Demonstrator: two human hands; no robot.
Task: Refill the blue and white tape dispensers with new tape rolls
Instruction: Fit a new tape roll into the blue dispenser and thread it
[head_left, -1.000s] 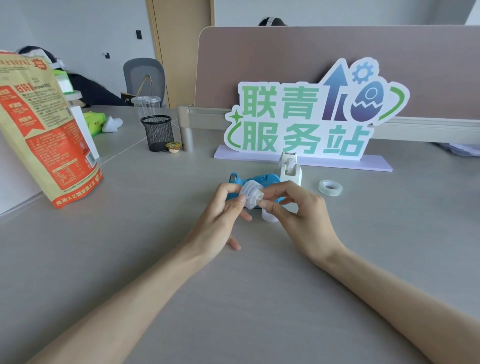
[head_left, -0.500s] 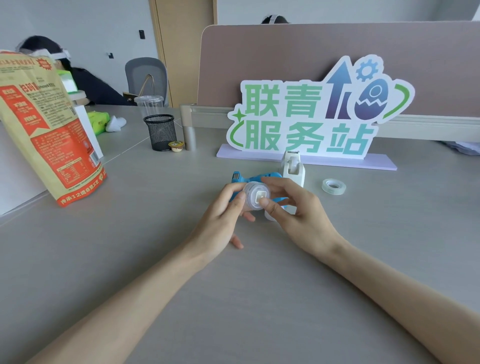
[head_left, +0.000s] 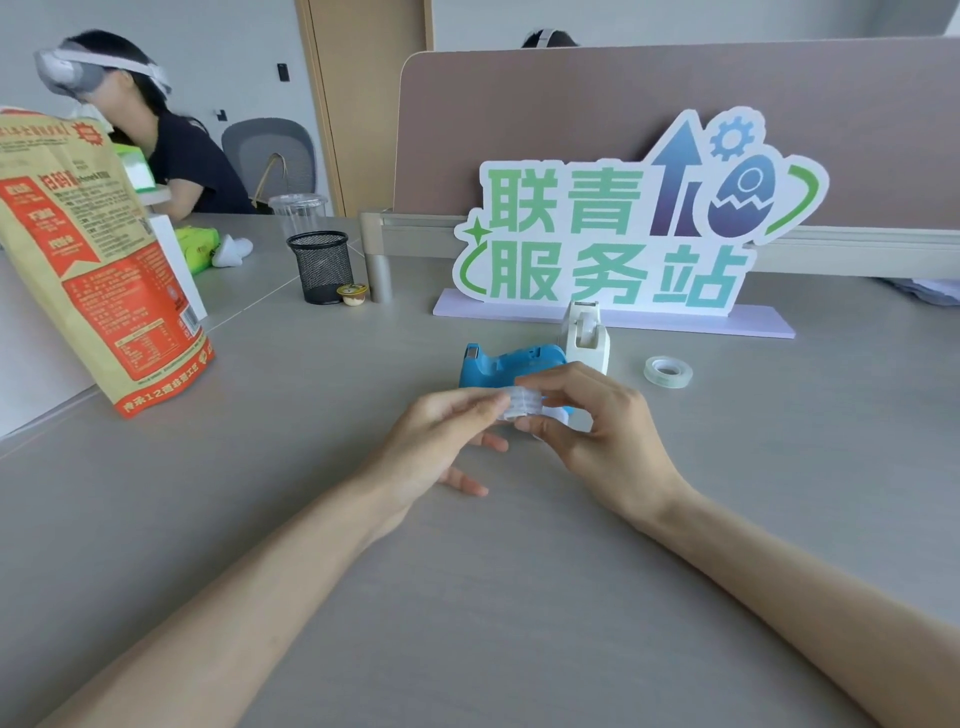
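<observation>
Head view: the left hand (head_left: 441, 436) pinches one end of a small clear roll (head_left: 523, 406) between thumb and forefinger. The right hand (head_left: 602, 441) grips the other end with curled fingers. Both hold it just above the counter (head_left: 519, 571), in front of the blue dispenser (head_left: 506, 364).

Half a second ago the roll's flat face, with its pale core, was turned up toward the camera. Now it is edge-on and only its ribbed side shows between the fingertips. The hands have also drawn a little closer to the blue dispenser. Whether a core piece is already seated inside the roll cannot be told, as the fingers cover both ends.

The turn suggests the roll is being lined up on its axis to drop into the blue dispenser, so that refill looks under way but not done.

The white dispenser (head_left: 587, 338) stands upright just behind the right hand, untouched, in front of the sign (head_left: 623, 234). A spare roll (head_left: 668, 371) lies flat on the counter to its right, where it lay before. It is probably meant for the white one.
</observation>
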